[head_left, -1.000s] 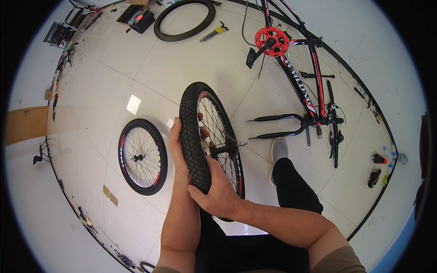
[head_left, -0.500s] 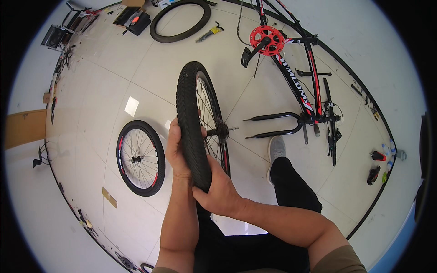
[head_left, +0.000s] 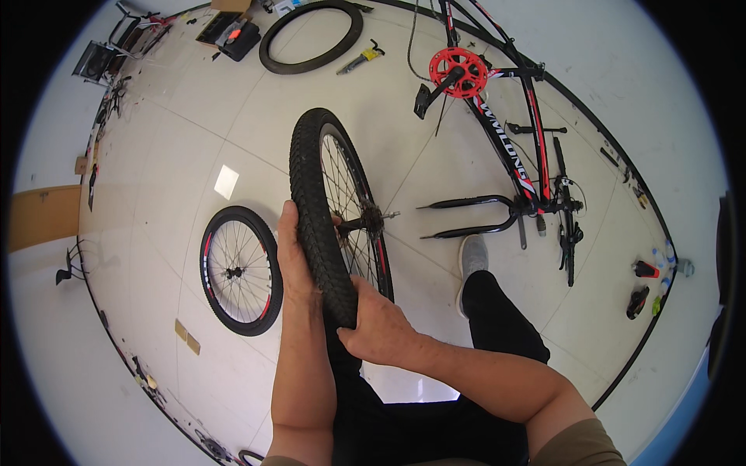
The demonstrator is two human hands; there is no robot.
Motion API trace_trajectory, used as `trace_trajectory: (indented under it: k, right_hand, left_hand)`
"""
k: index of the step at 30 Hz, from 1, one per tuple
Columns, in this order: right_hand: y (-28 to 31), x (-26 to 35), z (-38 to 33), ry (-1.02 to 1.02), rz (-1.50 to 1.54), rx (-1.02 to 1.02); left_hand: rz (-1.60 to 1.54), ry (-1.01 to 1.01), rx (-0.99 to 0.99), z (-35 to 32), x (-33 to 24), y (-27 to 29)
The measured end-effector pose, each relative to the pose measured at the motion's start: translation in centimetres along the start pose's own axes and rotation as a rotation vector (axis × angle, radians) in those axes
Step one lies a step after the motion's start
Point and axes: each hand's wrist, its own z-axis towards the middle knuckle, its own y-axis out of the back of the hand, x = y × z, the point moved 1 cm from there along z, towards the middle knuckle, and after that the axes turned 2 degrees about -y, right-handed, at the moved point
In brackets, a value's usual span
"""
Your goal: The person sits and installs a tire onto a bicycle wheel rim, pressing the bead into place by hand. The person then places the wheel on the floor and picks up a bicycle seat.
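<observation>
A bicycle wheel [head_left: 311,203] with a black knobbly tyre stands tilted in front of me, its spokes and rear hub [head_left: 371,220] with sprockets facing right. My left hand [head_left: 292,260] is closed round the left side of the tyre; its thumb lies along the tread and a fingertip shows between the spokes. At the near end of the tyre, my right hand [head_left: 379,322] grips the rubber from the right, thumb on the tread and fingers partly hidden. Left of these, a second bicycle wheel [head_left: 273,268] lies flat on the floor.
A black and red bicycle frame [head_left: 503,140] with a red chainring [head_left: 458,72] and fork [head_left: 474,203] lies at the right. Farther off are a loose tyre [head_left: 268,46], a yellow-and-black tool [head_left: 361,57] and a toolbox [head_left: 239,40]. My shoe [head_left: 473,255] is beside the fork.
The top of the held wheel has leaned left, and its spoked side shows a little more. My left hand has moved slightly left with it; both hands keep their grip.
</observation>
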Motion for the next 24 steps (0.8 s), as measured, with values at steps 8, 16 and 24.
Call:
trace_trajectory:
  k: [8,16,24]
  right_hand:
    - [-0.2,-0.3,0.1,0.08,0.039,-0.108]
    - [0.2,-0.4,0.2,0.106,0.034,-0.103]
    - [0.0,-1.2,1.8,0.236,0.425,-0.3]
  left_hand:
    - [-0.05,-0.058,0.1,-0.5,0.5,-0.8]
    - [-0.025,-0.058,0.092,0.0,1.1,0.4]
    - [-0.11,-0.059,0.142,-0.9,0.8,-2.2]
